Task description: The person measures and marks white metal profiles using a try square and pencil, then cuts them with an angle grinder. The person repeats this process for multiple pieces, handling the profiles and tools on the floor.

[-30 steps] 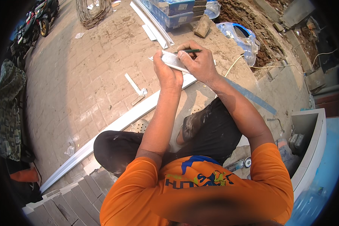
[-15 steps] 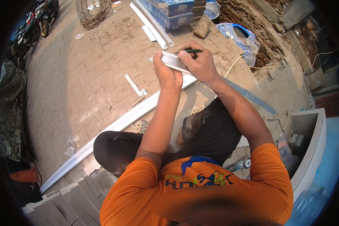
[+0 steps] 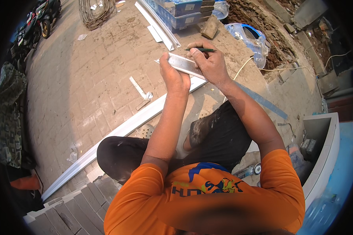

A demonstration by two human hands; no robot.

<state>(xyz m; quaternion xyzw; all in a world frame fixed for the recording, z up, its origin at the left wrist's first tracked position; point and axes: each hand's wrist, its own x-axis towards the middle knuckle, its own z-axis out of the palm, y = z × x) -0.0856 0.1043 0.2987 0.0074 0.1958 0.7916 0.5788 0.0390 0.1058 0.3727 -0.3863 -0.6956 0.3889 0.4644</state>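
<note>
My left hand [image 3: 174,79] is closed around a short piece of white moulding [image 3: 181,62], its thumb along the near left end. The left end of the piece looks cut at an angle. Pinched in my right hand [image 3: 212,65] is a dark green pencil [image 3: 204,50], lying roughly level above the moulding. My right fingers are close to the right end of the piece; whether they touch it I cannot tell. Under both hands a long white moulding strip [image 3: 121,131] runs diagonally across the ground. Left of my forearm lies a small try square [image 3: 139,88].
A flat grey metal strip [image 3: 264,102] lies to the right. Farther off are more white mouldings [image 3: 155,23], blue boxes [image 3: 184,19], a brick [image 3: 210,27] and coiled cable [image 3: 96,15]. Power tool [image 3: 256,169] sits by my right knee. Motorbikes [image 3: 37,19] stand far left.
My right hand and the pencil have shifted slightly to the right, baring more of the moulding's face. The left hand and the piece stay nearly where they were.
</note>
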